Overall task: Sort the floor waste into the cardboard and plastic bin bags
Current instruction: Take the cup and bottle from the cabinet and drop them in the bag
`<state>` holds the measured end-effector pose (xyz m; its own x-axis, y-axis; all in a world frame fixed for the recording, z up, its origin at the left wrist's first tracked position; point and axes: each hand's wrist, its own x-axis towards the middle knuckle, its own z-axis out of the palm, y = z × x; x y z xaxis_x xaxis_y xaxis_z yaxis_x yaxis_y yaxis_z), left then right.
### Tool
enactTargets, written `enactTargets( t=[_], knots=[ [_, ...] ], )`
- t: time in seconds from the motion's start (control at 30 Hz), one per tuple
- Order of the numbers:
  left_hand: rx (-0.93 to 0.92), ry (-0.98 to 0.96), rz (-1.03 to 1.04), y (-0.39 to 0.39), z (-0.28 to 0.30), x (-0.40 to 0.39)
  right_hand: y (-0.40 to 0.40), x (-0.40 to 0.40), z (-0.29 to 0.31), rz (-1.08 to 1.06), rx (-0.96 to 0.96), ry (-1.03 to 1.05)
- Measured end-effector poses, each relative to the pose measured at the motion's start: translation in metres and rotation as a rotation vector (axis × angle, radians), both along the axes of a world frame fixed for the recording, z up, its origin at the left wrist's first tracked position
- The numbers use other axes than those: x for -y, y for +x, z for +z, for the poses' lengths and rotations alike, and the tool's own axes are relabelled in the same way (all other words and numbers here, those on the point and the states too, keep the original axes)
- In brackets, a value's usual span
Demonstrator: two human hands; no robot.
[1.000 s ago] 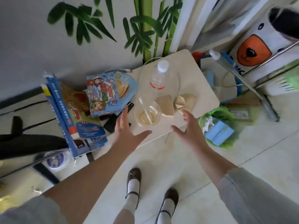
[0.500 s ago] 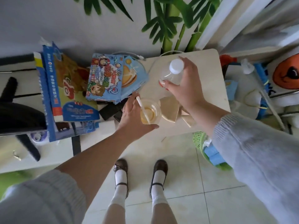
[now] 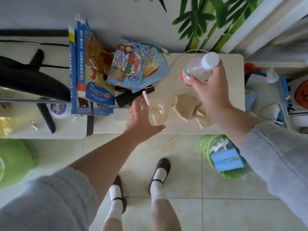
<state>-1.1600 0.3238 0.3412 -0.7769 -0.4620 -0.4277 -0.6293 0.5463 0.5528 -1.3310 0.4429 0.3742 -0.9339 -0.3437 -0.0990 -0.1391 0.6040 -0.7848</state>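
Note:
My right hand (image 3: 210,94) grips a clear plastic bottle (image 3: 196,70) with a white cap and red label, held tilted just above the cream table (image 3: 233,67). My left hand (image 3: 141,120) holds a clear plastic cup (image 3: 160,112) with a white straw and a yellowish rest of drink, at the table's near edge. Crumpled brown cardboard pieces (image 3: 185,107) lie on the table between my hands. A blue cartoon snack box (image 3: 131,67) and a tall blue carton (image 3: 90,75) stand to the left.
A green mesh basket (image 3: 208,145) with a blue carton in it stands on the tiled floor under the table's right end. A green bin (image 3: 15,162) sits at the far left. A black chair (image 3: 30,79) is left of the cartons. My feet are below.
Both hands reached the table from open and empty. The right hand took the bottle and has lifted it off the table. The left hand closed round the cup.

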Motion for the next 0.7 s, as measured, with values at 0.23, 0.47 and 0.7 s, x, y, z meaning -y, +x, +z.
enactTargets(
  t=[0.23, 0.47, 0.7],
  knots=[
    [0.051, 0.048, 0.24, 0.114, 0.031, 0.017, 0.089, -0.011, 0.033, -0.023, 0.075, -0.083],
    [0.133, 0.029, 0.362, 0.293, 0.054, 0.058, 0.24, 0.02, 0.043, 0.081, 0.178, -0.116],
    [0.117, -0.015, 0.608, 0.481, 0.079, 0.13, 0.43, 0.116, 0.038, 0.312, 0.301, -0.119]
  ],
)
